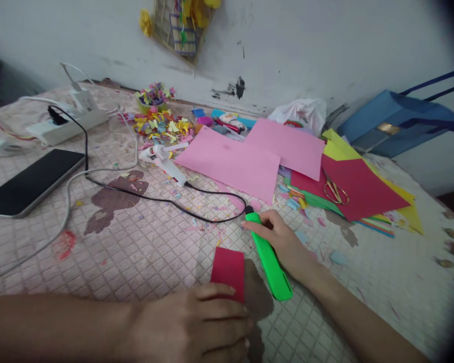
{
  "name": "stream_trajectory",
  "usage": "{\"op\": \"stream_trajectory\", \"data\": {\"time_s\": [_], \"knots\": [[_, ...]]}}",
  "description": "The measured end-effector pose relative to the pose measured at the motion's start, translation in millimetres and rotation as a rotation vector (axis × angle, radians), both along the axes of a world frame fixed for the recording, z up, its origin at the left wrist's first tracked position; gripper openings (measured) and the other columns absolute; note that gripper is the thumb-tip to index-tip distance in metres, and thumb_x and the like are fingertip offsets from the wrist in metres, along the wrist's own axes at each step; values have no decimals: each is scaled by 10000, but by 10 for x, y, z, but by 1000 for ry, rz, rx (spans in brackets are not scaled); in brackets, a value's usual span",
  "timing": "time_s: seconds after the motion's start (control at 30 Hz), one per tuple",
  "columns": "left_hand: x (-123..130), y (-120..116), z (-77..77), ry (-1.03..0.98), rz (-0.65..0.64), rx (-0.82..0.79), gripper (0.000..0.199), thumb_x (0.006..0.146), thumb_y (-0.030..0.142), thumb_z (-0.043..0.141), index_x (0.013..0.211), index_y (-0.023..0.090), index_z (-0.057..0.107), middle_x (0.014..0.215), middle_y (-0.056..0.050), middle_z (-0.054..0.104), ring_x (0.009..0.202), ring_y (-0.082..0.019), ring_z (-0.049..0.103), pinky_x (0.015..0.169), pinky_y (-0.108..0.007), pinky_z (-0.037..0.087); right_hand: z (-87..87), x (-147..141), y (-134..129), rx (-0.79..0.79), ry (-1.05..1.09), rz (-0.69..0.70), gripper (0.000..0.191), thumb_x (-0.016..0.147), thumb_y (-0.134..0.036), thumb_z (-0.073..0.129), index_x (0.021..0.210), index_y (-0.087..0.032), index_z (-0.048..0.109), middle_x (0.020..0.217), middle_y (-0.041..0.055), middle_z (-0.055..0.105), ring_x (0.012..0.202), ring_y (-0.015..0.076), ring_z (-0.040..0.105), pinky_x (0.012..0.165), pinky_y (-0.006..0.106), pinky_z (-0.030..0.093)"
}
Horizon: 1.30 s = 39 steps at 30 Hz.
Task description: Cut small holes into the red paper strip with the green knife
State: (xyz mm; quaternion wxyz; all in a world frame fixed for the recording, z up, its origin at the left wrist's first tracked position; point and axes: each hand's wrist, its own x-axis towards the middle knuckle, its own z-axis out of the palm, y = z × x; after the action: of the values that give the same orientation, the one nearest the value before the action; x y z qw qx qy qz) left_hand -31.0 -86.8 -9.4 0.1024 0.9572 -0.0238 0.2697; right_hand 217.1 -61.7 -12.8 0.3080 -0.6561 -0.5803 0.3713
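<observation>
My left hand [196,322] lies flat with its fingers stretched over the lower part of a small red piece of paper [229,264] on the quilted cloth. Just to the right, my right hand [282,239] grips a long, flat, bright green tool [268,257] with a black tip, near its upper end. I cannot make out its exact kind. Its tip points away from me, beside a loop of black cord [219,221]. That cord joins the end of a white glue gun [168,166] lying farther back.
Pink sheets [234,164] and red paper [357,184] with scissors [336,191] lie behind. Paper scraps [161,123] surround a small bowl at the back. A phone [34,179] and power strip [68,123] are left, a blue bag [393,123] right.
</observation>
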Motion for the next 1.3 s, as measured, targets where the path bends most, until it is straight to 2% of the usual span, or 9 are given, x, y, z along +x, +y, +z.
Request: {"op": "stream_trajectory", "data": {"time_s": [0.13, 0.2, 0.27, 0.37, 0.53, 0.63, 0.77, 1.0, 1.3], "knots": [[-2, 16, -61, 22, -4, -33, 299, 1037, 177, 401, 1094, 108, 687, 1250, -58, 691, 1153, -190, 612, 1102, -325, 442, -39, 39, -49, 165, 53, 29, 235, 884, -486, 647, 880, -252, 619, 766, -29, 550, 653, 154, 540, 566, 284, 443], [-1, 30, -92, 49, 20, -52, 291, 1037, 181, 407, 1140, 107, 669, 1270, -68, 678, 1189, -199, 596, 1116, -337, 422, -40, 51, -110, 331, 65, 123, 193, 896, -445, 638, 979, -272, 658, 873, 2, 605, 754, 178, 592, 658, 311, 500], [3, 42, -116, 71, 53, -58, 272, 1038, 202, 431, 1155, 117, 660, 1272, -61, 677, 1203, -196, 588, 1136, -339, 392, -24, 44, -175, 396, 102, 233, 254, 919, -420, 612, 1138, -297, 647, 979, 29, 641, 881, 204, 624, 792, 354, 524], [12, 49, -137, 95, 77, -51, 250, 1035, 225, 463, 1145, 122, 662, 1276, -57, 673, 1211, -192, 582, 1164, -341, 351, 17, -1, -234, 296, 242, 369, 326, 969, -429, 540, 1266, -305, 596, 1090, 60, 655, 977, 216, 646, 844, 384, 545], [20, 35, -147, 81, 76, -77, 254, 1040, 209, 447, 1134, 125, 667, 1276, -58, 673, 1219, -185, 573, 1237, -378, 209, 57, -63, -228, 252, 287, 391, 306, 959, -479, 554, 1175, -291, 664, 1169, 65, 670, 1128, 232, 631, 964, 415, 533], [18, 29, -140, 72, 89, -83, 251, 1041, 210, 450, 1123, 131, 674, 1268, -52, 679, 1213, -179, 574, 1258, -398, 116, 41, -80, -227, 132, 333, 340, 247, 940, -421, 617, 1142, -288, 670, 1082, 42, 727, 1030, 202, 697, 910, 371, 574], [7, 30, -139, 97, 87, -87, 298, 1056, 189, 390, 1125, 139, 676, 1275, -51, 675, 1217, -168, 571, 1259, -385, 98, 5, -104, -236, 60, 566, 290, 261, 954, -408, 603, 1181, -282, 626, 1048, 30, 752, 895, 177, 753, 821, 341, 617], [-4, 29, -160, 111, 95, -84, 309, 1053, 220, 393, 1176, 129, 661, 1318, -88, 644, 1262, -210, 546, 1234, -413, 217, 26, -76, -200, 208, 213, 296, 149, 873, -228, 686, 1016, -268, 673, 951, 0, 726, 888, 159, 696, 775, 273, 575], [3, 47, -106, 119, 85, -64, 312, 1041, 177, 396, 1179, 127, 671, 1314, -100, 646, 1242, -235, 571, 1198, -453, 305, 42, -47, -131, 184, 125, 407, 205, 874, -190, 643, 1055, -272, 697, 1018, 8, 739, 944, 173, 688, 841, 310, 561]]}}
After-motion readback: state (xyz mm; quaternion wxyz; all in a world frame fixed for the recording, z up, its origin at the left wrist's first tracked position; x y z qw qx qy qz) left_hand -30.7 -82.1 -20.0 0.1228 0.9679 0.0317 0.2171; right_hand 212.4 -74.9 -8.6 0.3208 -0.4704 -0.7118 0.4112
